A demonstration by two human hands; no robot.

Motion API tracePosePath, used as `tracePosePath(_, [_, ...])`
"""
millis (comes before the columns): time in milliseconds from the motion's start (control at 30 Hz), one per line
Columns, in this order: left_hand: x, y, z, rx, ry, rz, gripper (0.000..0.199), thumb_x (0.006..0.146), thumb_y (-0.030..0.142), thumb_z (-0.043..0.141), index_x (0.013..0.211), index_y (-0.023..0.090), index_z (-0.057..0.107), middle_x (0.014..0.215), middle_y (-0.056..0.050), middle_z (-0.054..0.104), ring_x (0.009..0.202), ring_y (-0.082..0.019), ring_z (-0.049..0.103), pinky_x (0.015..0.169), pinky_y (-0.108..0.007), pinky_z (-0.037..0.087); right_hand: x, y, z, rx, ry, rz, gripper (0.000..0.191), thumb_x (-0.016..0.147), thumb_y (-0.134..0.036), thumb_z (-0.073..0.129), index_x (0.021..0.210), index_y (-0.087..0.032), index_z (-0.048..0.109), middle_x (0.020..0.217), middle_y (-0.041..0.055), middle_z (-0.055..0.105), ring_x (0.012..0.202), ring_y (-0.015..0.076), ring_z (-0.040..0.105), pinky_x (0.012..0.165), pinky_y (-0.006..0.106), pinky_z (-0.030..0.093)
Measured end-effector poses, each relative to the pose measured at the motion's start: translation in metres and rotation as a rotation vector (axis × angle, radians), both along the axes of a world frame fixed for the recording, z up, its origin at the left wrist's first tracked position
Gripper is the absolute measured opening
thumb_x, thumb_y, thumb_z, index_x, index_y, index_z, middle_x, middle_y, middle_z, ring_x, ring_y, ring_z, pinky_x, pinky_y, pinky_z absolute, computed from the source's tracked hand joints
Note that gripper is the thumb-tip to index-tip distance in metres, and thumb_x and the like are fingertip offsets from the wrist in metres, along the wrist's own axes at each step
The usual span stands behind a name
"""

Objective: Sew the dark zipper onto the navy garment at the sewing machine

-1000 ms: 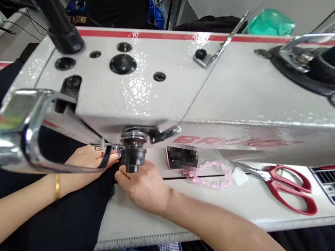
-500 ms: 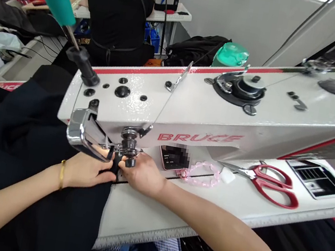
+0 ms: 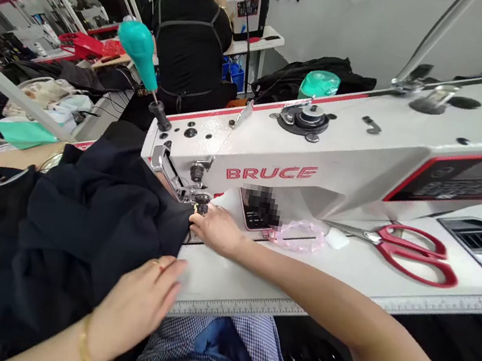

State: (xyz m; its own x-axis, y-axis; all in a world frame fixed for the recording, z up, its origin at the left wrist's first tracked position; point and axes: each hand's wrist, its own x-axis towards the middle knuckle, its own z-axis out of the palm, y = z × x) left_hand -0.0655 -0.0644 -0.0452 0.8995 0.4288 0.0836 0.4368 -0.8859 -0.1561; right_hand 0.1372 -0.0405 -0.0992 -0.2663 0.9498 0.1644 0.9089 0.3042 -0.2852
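Note:
A large dark navy cloth point(image 3: 76, 227) lies bunched on the left, its right edge running under the needle end of a white BRUCE sewing machine point(image 3: 274, 149). My right hand point(image 3: 217, 229) is beside the presser foot, fingers bent closed at the cloth's edge; the tension knob partly hides the fingertips. Nearer to me, my left hand point(image 3: 141, 296) hovers over the cloth's front edge, its fingers stretched out and slightly blurred, holding nothing.
Red-handled scissors point(image 3: 414, 249), a phone point(image 3: 259, 208) and a pink beaded strap point(image 3: 300, 237) lie under the machine arm. A teal-handled screwdriver point(image 3: 140, 52) stands upright on the machine head. A ruler strip point(image 3: 248, 305) lines the front edge. Beyond sits a person in black point(image 3: 192, 43).
My left hand has let go of the cloth by the needle and come back toward me. My right hand stays by the presser foot. The head view has tilted up.

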Motion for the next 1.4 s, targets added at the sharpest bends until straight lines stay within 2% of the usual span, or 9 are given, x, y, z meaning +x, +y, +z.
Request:
tracePosePath(100, [0.026, -0.007, -0.024, 0.003, 0.063, 0.278, 0.037, 0.084, 0.040, 0.043, 0.106, 0.012, 0.051, 0.094, -0.011, 0.058, 0.080, -0.023, 0.058, 0.057, -0.031, 0.050, 0.000, 0.001, 0.000, -0.006, 0.020, -0.029, 0.018, 0.088, -0.031, 0.049, 0.090, -0.019, 0.062, 0.085, 0.0078, 0.059, 0.087, 0.0198, 0.055, 0.071, 0.028, 0.040])
tracePosePath(200, [0.030, 0.012, -0.036, -0.039, 0.054, 0.465, 0.028, 0.084, 0.028, 0.038, 0.101, 0.011, 0.053, 0.091, -0.012, 0.057, 0.082, -0.027, 0.058, 0.057, -0.034, 0.049, 0.000, 0.002, 0.000, -0.012, 0.053, -0.048, 0.022, 0.090, -0.034, 0.045, 0.090, -0.020, 0.063, 0.087, 0.0075, 0.059, 0.086, 0.0187, 0.056, 0.070, 0.027, 0.040])
tracePosePath(333, [0.017, 0.037, -0.032, -0.173, 0.024, 0.470, 0.031, 0.081, 0.018, 0.030, 0.097, 0.012, 0.057, 0.090, -0.013, 0.061, 0.085, -0.027, 0.060, 0.068, -0.038, 0.049, 0.001, 0.005, -0.002, -0.010, 0.113, -0.067, 0.020, 0.089, -0.035, 0.047, 0.087, -0.021, 0.062, 0.088, 0.0058, 0.059, 0.083, 0.0177, 0.057, 0.069, 0.027, 0.040])
tracePosePath(533, [-0.002, 0.067, -0.018, -0.393, -0.078, 0.471, 0.038, 0.087, 0.034, 0.027, 0.101, 0.015, 0.056, 0.082, -0.005, 0.066, 0.073, -0.016, 0.062, 0.066, -0.025, 0.050, 0.000, 0.002, -0.005, 0.015, 0.171, -0.090, 0.024, 0.090, -0.037, 0.044, 0.093, -0.017, 0.057, 0.092, 0.0075, 0.059, 0.081, 0.0190, 0.058, 0.068, 0.030, 0.041])
tracePosePath(767, [0.013, 0.063, 0.001, -0.648, -0.240, 0.543, 0.041, 0.081, 0.052, 0.039, 0.088, 0.017, 0.059, 0.073, -0.001, 0.064, 0.067, -0.015, 0.059, 0.060, -0.023, 0.047, -0.019, -0.008, -0.014, 0.213, 0.076, 0.290, 0.046, 0.082, -0.044, 0.055, 0.112, -0.009, 0.052, 0.105, 0.0102, 0.058, 0.095, 0.0223, 0.052, 0.082, 0.034, 0.038])
tracePosePath(867, [0.020, 0.051, 0.007, -0.646, -0.132, 0.467, 0.034, 0.080, 0.048, 0.044, 0.085, 0.018, 0.060, 0.072, 0.000, 0.066, 0.064, -0.015, 0.060, 0.058, -0.023, 0.046, -0.018, -0.006, -0.016, 0.210, 0.026, 0.350, 0.042, 0.083, -0.046, 0.052, 0.103, -0.009, 0.056, 0.100, 0.0107, 0.060, 0.096, 0.0239, 0.052, 0.085, 0.036, 0.036])
tracePosePath(1000, [0.017, 0.038, 0.000, -0.269, -0.001, 0.274, 0.029, 0.087, 0.034, 0.037, 0.090, 0.017, 0.060, 0.077, -0.003, 0.068, 0.064, -0.018, 0.063, 0.057, -0.027, 0.046, -0.001, -0.003, -0.010, 0.133, -0.014, 0.239, 0.027, 0.090, -0.035, 0.045, 0.087, -0.013, 0.060, 0.085, 0.0080, 0.062, 0.084, 0.0213, 0.056, 0.074, 0.034, 0.039])
tracePosePath(1100, [0.016, 0.031, -0.007, -0.052, 0.047, 0.129, 0.025, 0.088, 0.025, 0.036, 0.089, 0.016, 0.060, 0.077, -0.004, 0.067, 0.061, -0.019, 0.063, 0.052, -0.028, 0.046, 0.010, -0.002, -0.008, 0.240, -0.063, 0.092, 0.018, 0.091, -0.026, 0.044, 0.093, -0.014, 0.056, 0.087, 0.0083, 0.060, 0.080, 0.0203, 0.056, 0.072, 0.033, 0.038])
tracePosePath(1400, [0.021, 0.039, -0.011, -0.062, 0.067, -0.107, 0.021, 0.083, 0.011, 0.040, 0.067, 0.017, 0.053, 0.057, 0.001, 0.054, 0.050, -0.015, 0.054, 0.048, -0.027, 0.041, -0.010, -0.012, -0.014, 0.392, -0.124, 0.437, 0.027, 0.093, -0.014, 0.031, 0.078, -0.013, 0.053, 0.081, 0.0059, 0.057, 0.078, 0.0168, 0.052, 0.065, 0.030, 0.036])
